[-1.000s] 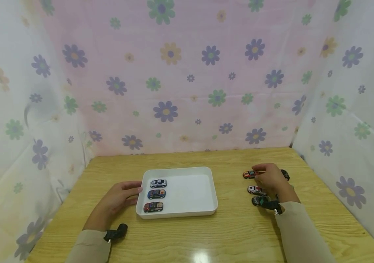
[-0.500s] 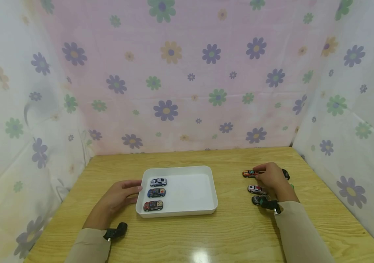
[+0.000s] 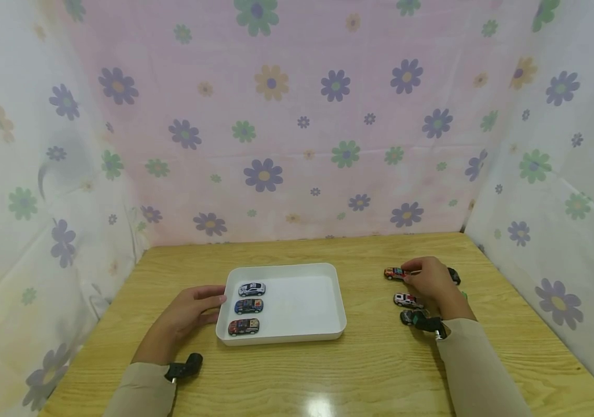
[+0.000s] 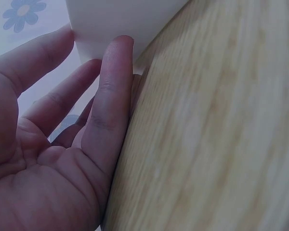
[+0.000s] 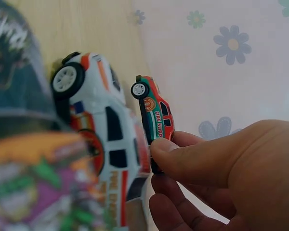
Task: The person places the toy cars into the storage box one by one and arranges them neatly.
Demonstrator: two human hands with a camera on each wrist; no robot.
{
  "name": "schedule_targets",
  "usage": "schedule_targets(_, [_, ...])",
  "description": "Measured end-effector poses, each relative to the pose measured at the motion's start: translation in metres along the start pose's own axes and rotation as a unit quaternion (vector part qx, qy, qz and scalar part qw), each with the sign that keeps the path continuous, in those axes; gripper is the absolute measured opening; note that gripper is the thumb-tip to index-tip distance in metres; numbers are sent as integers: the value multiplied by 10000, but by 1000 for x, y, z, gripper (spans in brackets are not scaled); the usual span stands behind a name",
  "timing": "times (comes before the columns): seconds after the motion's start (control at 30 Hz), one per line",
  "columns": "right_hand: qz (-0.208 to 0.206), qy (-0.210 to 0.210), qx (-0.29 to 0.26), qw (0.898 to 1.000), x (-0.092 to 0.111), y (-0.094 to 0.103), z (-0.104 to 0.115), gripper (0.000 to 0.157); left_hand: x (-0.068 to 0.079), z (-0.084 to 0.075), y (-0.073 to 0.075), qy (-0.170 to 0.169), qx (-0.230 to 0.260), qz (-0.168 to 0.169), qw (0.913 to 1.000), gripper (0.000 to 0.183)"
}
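Note:
My right hand [image 3: 430,280] pinches a small red and green toy car [image 5: 158,115] between thumb and fingertips at the table's right side. In the head view its nose points left and the hand covers its rear. Nearer to me are a white toy car [image 3: 408,300] and a dark toy car [image 3: 407,317], partly covered by the wrist camera. My left hand [image 3: 187,313] lies at the left end of a white tray [image 3: 302,336], its extended fingertips right at the wall. Inside the tray's left side stand a white car [image 3: 252,289], a blue car [image 3: 248,306] and a red car [image 3: 243,326].
Behind my right hand another dark toy car [image 3: 454,276] shows, and a bit of green [image 3: 465,296] peeks out beside the wrist. The wooden table [image 3: 276,376] ends at a flowered cloth [image 3: 297,191], which also hangs on both sides.
The red and green toy car has shifted slightly up and left in the head view, with my right hand on it. My left hand and the tray hold their places.

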State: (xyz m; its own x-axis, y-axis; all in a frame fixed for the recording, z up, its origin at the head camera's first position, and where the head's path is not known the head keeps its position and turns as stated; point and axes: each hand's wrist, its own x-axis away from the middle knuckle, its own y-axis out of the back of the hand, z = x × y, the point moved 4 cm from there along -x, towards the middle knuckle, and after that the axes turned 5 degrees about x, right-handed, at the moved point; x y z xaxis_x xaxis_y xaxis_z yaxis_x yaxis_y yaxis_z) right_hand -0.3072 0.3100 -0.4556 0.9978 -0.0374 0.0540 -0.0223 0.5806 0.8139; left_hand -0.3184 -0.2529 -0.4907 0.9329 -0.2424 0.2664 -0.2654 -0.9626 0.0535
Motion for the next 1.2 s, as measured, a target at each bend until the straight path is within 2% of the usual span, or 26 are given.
schedule_targets(0.57, [-209,360,-172,9990,-1,6,16,35,2,1,3,9,-30,-49,10000,62])
schedule_targets(1.2, [-270,662,-226,9972,5,8,49,34,0,1,2,-24,54,19,10000,60])
